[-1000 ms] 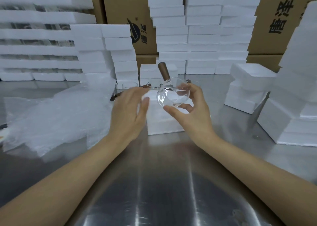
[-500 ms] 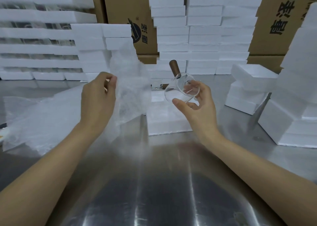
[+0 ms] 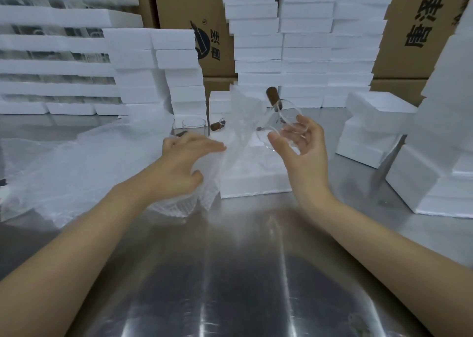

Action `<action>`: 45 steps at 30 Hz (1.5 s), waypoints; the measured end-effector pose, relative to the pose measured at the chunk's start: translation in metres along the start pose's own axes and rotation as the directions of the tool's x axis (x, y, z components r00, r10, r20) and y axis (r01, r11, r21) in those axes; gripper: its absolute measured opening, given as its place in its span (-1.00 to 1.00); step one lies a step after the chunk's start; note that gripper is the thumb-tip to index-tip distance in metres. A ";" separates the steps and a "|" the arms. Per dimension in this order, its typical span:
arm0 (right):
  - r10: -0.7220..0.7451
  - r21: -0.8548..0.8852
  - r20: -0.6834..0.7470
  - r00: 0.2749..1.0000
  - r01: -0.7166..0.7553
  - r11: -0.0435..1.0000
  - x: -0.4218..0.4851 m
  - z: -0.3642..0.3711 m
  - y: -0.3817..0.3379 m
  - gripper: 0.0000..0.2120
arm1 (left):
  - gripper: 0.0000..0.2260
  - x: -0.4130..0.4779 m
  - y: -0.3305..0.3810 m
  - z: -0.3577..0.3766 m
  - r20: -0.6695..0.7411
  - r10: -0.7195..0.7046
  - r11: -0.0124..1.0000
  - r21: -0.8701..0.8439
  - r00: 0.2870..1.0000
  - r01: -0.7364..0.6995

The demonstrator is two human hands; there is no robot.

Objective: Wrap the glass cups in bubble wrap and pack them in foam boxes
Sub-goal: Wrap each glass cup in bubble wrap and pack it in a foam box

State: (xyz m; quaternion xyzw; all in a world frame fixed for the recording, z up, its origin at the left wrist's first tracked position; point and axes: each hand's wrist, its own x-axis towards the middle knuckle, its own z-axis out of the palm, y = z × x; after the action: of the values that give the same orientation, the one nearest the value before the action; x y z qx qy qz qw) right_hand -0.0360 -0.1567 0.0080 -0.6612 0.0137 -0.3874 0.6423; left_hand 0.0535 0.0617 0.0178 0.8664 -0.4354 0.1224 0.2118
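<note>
The glass cup [image 3: 281, 129] was held up just right of centre frame, tilted, with its rim turned toward the camera. It was cradled between the thumb and curled fingers of the right hand [image 3: 303, 155]. A brown handle [image 3: 273, 97] was seen jutting upward from the cup's far side. The right hand was raised off the counter [image 3: 230, 272], palm turned toward frame left, its forearm running in from the lower right corner.

Just left of the cup, a bubble wrap sheet [image 3: 239, 121] was lifted upright; whether it touched the glass could not be told. Its lower part was pinched by the left hand [image 3: 183, 162] at centre frame, fingers stretched over it and thumb tucked beneath. Below both, a foam box [image 3: 253, 183] was lying on the counter. A second cup [image 3: 193, 124] was seen standing beyond the left hand, and a bubble wrap pile [image 3: 76, 162] was spread at frame left.
</note>
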 end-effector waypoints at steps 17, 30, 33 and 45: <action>-0.018 -0.004 -0.070 0.997 0.018 1.000 0.003 -0.003 0.002 -0.50 | -0.86 0.002 -0.016 -0.019 -0.061 -0.157 0.879 0.447 0.986 0.167; 0.037 0.023 -0.077 0.996 -0.035 0.999 0.007 -0.004 0.004 -0.47 | -0.65 -0.002 0.003 0.001 0.267 0.033 0.990 -0.142 0.963 0.006; 0.046 0.020 -0.071 0.996 -0.045 0.999 0.008 -0.004 0.007 -0.51 | -0.72 -0.002 0.009 0.006 0.288 0.018 0.988 -0.154 0.957 0.028; 0.092 0.039 -0.093 0.991 -0.089 0.995 0.012 -0.006 0.010 -0.52 | -0.73 -0.002 0.021 0.014 0.137 0.056 0.997 -0.059 0.989 -0.048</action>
State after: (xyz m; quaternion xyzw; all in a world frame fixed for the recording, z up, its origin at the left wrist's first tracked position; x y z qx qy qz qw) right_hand -0.0257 -0.1697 0.0045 -0.6294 0.0673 -0.3891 0.6692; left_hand 0.0361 0.0449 0.0099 0.8549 -0.4748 0.0551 0.2016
